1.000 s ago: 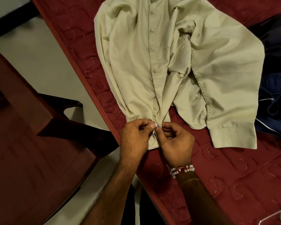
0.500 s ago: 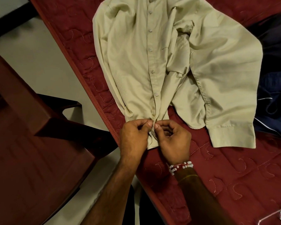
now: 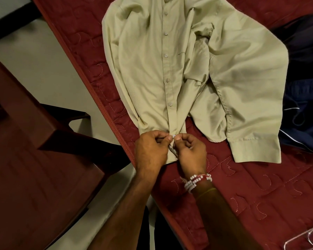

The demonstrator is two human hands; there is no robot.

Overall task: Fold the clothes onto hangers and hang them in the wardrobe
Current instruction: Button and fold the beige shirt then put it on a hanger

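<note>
Thin pale wire hanger (image 3: 304, 239) — only a corner in view, lying on the near right of the bed.

Maroon quilted bed cover (image 3: 260, 186), piped along its left edge.

Beaded red-and-white bracelet (image 3: 197, 181) on the right wrist.

Left hand (image 3: 150, 150) and right hand (image 3: 192, 152) — fingers curled, thumbs and forefingers meeting, both pinching the bottom of the front placket at a small white button (image 3: 173, 136).

Pale khaki long-sleeved cotton shirt (image 3: 143, 69), laid front-up on the bed, hem nearest, collar farthest; buttoned up the front; one sleeve lies folded down the right side, cuff near the hem.

Dark brown plastic chair (image 3: 34, 159), left of the bed on the pale floor (image 3: 43, 60).

Dark navy garment (image 3: 305, 105), bunched beyond the sleeve at the right edge.
</note>
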